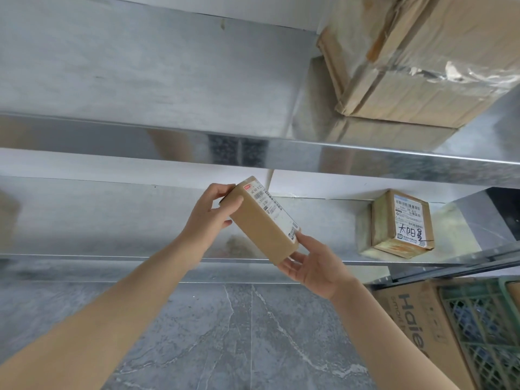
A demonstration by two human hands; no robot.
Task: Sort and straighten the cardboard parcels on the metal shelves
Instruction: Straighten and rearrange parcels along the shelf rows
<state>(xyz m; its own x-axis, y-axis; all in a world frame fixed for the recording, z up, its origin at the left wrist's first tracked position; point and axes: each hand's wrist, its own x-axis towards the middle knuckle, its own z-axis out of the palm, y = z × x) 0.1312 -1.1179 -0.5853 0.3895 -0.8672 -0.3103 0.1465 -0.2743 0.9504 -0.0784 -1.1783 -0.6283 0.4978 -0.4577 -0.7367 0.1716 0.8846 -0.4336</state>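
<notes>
while left hand and right hand grasp the slim parcel, labelled box sits shelved rightward.

The parcel at centre is plain tan with a white, black-barcoded label (one small red tag). At three o'clock a tan box carries black handwriting. At five o'clock, a green lattice crate; the floor is grey, seemingly white-veined.

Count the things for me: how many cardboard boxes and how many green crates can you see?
Cardboard parcels: 3 (long parcel being held, handwritten-label parcel, big taped parcel)
Haier carton: 1
Green plastic crate: 1
Total: 5
Brown blur at left edge: not counted.
</notes>
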